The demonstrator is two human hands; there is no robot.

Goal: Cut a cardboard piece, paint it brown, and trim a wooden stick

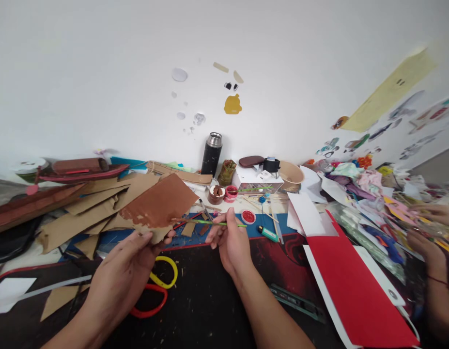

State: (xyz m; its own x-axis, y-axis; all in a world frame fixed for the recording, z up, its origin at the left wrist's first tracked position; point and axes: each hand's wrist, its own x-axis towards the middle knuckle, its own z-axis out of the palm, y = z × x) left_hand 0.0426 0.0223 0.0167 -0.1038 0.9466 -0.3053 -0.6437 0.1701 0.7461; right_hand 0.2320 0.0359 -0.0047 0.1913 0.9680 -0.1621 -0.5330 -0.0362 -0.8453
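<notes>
My left hand (128, 264) grips a piece of cardboard (162, 198) by its near edge, holding it tilted above the table. Brown paint covers most of the cardboard, with bare tan patches along the lower edge. Between the thumb and fingers of my right hand (233, 242) is a thin paintbrush (206, 222) with a green handle. Its tip lies at the lower right part of the painted face. Beyond my hands stand a small jar of brown paint (216, 195) and a pot of red paint (231, 193). A red paint lid (248, 216) lies nearer.
Scissors with yellow and red handles (166, 272) lie beneath my left hand. Cardboard scraps (97, 201) and boat models (84, 170) crowd the left. A black flask (211, 154) stands at the wall. Red card (355, 286) lies right, near another person's hands (424, 242).
</notes>
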